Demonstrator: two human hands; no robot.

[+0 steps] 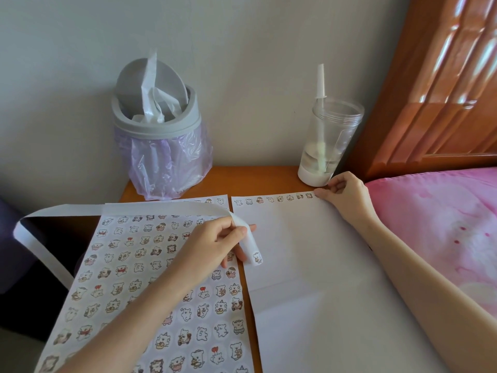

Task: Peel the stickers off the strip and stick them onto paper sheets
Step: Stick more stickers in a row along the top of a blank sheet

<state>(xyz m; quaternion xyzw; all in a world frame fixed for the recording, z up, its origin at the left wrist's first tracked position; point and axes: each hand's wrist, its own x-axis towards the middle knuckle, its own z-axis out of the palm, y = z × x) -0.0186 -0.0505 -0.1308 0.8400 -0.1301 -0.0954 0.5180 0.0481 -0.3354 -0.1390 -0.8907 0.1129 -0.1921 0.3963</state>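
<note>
The left hand (212,244) sits at the middle of the frame, over the gap between two paper sheets, with its fingers (231,234) clamped on a long white strip (161,207). The strip loops off the worktop (255,179) at the left edge, runs back along the top of the left sheet (150,297), passes between thumb and fingers and hangs down just below them. One sticker (257,257) sits on that free end, resting on the left edge of the right sheet (309,265).

The right hand (343,196) is at the top right corner of the right sheet, fingers curled, the tips touching the paper at the end of a row of stickers (271,199) along its top edge. Whether they pinch something or only press down cannot be told.

The left sheet is covered in rows of round stickers with small cartoon animals — some with red hearts or scarves. Any lettering on them is too small to read.

At the back of the worktop, against the wall (67,76), stands a grey bin (157,122) lined with a purple bag (166,168), with white strips poking out of its tilted lid. A clear cup (326,146) with a straw (320,82) stands just behind the right hand. A wooden headboard (443,90) fills the upper right, and pink bedding (443,224) lies beside the right forearm.
</note>
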